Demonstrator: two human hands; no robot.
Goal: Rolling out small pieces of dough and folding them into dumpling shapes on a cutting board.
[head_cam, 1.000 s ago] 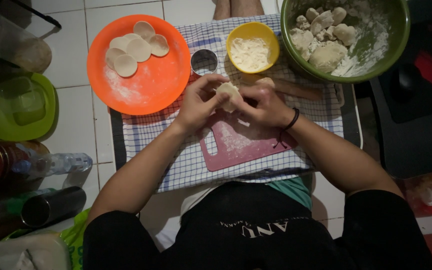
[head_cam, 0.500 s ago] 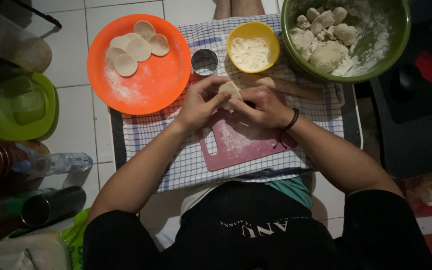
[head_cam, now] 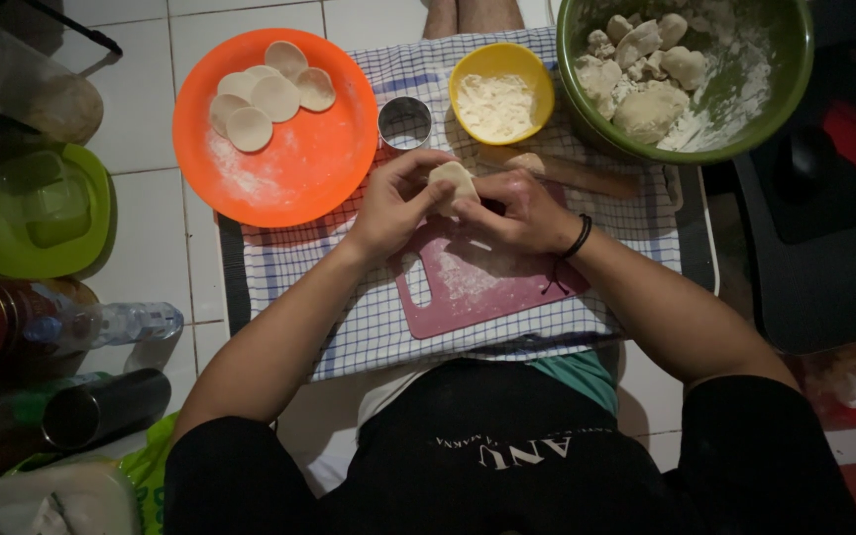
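My left hand (head_cam: 395, 205) and my right hand (head_cam: 513, 211) meet over a dark red cutting board (head_cam: 487, 287) and both pinch a small pale piece of dough (head_cam: 451, 179) between their fingertips. A black band circles my right wrist. The board lies on a blue-checked cloth (head_cam: 369, 327) and is dusted with flour. Just beyond my hands stands a round metal cutter (head_cam: 404, 122), and a wooden rolling pin (head_cam: 587, 178) lies behind my right hand.
An orange plate (head_cam: 299, 168) at the far left holds several flat dough rounds (head_cam: 265, 94). A yellow bowl (head_cam: 527, 69) holds flour. A green bowl (head_cam: 775, 89) at the far right holds dough lumps. A green lidded tub (head_cam: 37, 213), bottles and a metal flask (head_cam: 101, 406) sit left.
Both hands stay together over the board; the fingers have shifted slightly around the dough piece. Nothing else moved.
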